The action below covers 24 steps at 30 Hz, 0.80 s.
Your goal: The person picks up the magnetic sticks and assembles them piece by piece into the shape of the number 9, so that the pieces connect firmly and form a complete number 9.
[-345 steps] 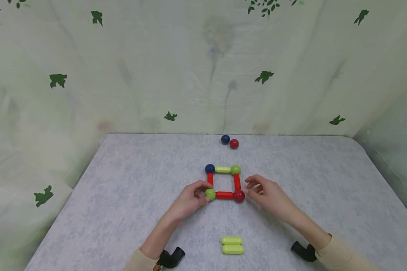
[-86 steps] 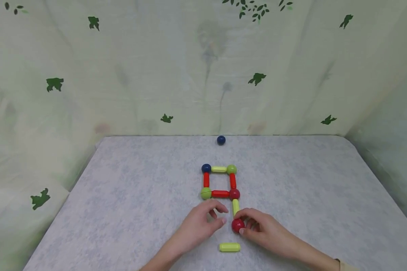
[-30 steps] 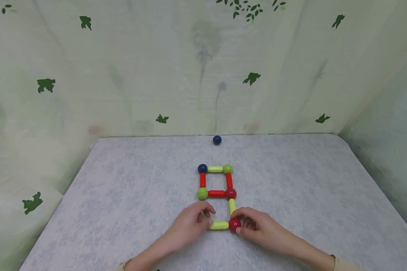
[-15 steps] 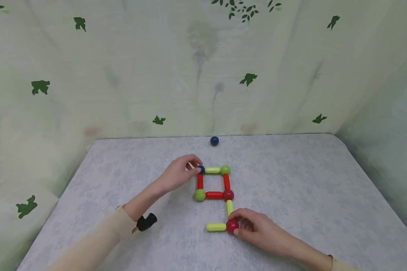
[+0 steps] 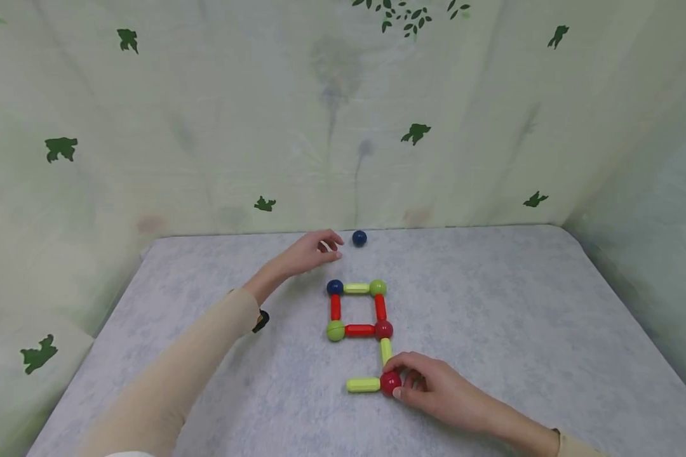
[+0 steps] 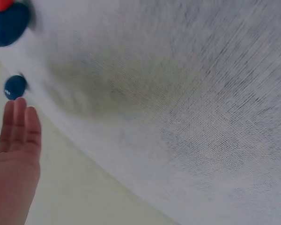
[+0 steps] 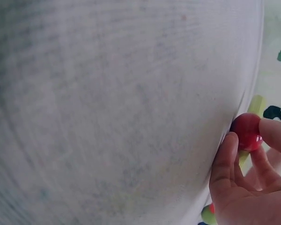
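The left hand point(image 5: 311, 252) has been moved from the square's blue corner ball toward the loose blue ball point(image 5: 359, 238) at the table's far edge, fingers relaxed, nothing held. The glossy red ball point(image 5: 390, 382), joined to smooth yellow-green rods, is kept pinched by the right hand point(image 5: 434, 390).

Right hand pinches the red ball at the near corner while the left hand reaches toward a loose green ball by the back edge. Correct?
Not quite: the loose ball is dark blue, per the head view. The left hand does reach toward it, and the right hand pinches the red ball.
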{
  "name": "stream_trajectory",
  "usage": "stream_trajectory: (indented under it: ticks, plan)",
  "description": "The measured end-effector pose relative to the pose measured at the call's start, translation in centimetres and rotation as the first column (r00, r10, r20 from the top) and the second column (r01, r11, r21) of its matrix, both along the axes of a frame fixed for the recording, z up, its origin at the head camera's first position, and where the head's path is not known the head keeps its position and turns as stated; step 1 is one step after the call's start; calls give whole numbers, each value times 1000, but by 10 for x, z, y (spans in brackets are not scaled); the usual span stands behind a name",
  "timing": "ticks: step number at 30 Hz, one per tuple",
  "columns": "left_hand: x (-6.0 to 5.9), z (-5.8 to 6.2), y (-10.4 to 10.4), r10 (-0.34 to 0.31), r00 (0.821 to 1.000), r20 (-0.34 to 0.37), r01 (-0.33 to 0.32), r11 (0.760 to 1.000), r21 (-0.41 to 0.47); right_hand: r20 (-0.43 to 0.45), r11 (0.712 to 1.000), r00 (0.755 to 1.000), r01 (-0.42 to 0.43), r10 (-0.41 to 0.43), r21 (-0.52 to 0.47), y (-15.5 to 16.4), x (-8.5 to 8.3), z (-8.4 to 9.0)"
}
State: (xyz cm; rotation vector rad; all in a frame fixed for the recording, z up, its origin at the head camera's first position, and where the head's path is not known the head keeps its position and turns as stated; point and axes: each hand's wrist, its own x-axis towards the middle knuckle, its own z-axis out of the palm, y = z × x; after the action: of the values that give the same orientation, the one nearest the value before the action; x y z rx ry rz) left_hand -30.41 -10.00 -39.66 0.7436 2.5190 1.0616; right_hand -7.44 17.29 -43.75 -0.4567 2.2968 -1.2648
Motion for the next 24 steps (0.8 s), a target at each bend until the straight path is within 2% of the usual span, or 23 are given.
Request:
stream_trajectory:
  ticks: [5,9,13,19,24]
  plan:
    - [-24,-15,8,65,998,0,-64,994,83,4,1000,1000,5,-5,2,-1,-1,0]
    - [-36,-24,19,85,996,28,-89,985,145,6,1000,1000,3,-3,2,0,-1,0]
    - [-41,-28,30,97,994,54,-104,984,146,18,1000,1000,-2,2,1,1,-1,0]
    - [-42,-29,44,76,992,102,-88,989,119,9,1000,1000,-2,2,-4,3,-1,-1]
    - [-43,-33,52,128,987,93,-139,983,117,23,1000,1000,1,-1,-17,2,-1,0]
